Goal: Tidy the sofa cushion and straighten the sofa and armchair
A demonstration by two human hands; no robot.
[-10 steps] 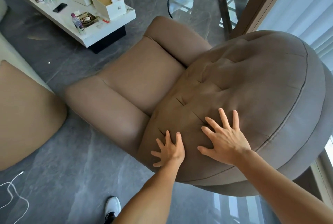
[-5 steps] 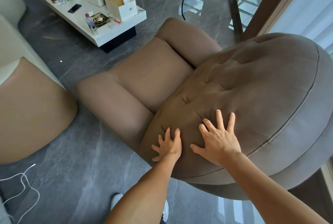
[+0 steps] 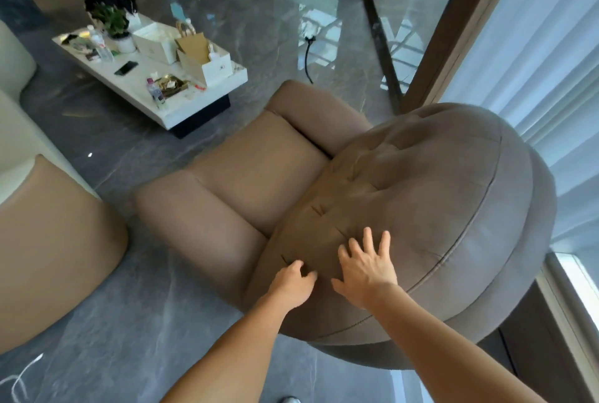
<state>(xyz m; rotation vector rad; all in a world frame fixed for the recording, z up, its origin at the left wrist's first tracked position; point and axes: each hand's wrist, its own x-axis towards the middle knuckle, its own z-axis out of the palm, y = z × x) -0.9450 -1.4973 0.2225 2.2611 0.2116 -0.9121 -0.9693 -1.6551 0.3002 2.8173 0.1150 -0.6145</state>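
A brown armchair fills the middle of the head view, with a flat seat (image 3: 256, 175) between two padded arms and a big round tufted backrest (image 3: 437, 208) on the right. Both my hands rest on the lower left of that backrest. My right hand (image 3: 366, 269) lies flat with its fingers spread. My left hand (image 3: 293, 282) sits just left of it, fingers curled down against the fabric near a tuft crease; it holds nothing loose. The tan end of the sofa (image 3: 55, 250) shows at the left edge, with a cream part above it.
A white coffee table (image 3: 175, 104) stands behind the armchair, crowded with boxes, bottles, a phone and a potted plant. Glossy grey floor runs between sofa and armchair. Sheer curtains (image 3: 544, 72) and a window frame lie close on the right. A white cable (image 3: 19, 380) trails at lower left.
The view has tilted up, showing more of the room beyond the table. My left hand's fingers have curled in from flat; my right hand stays spread on the backrest.
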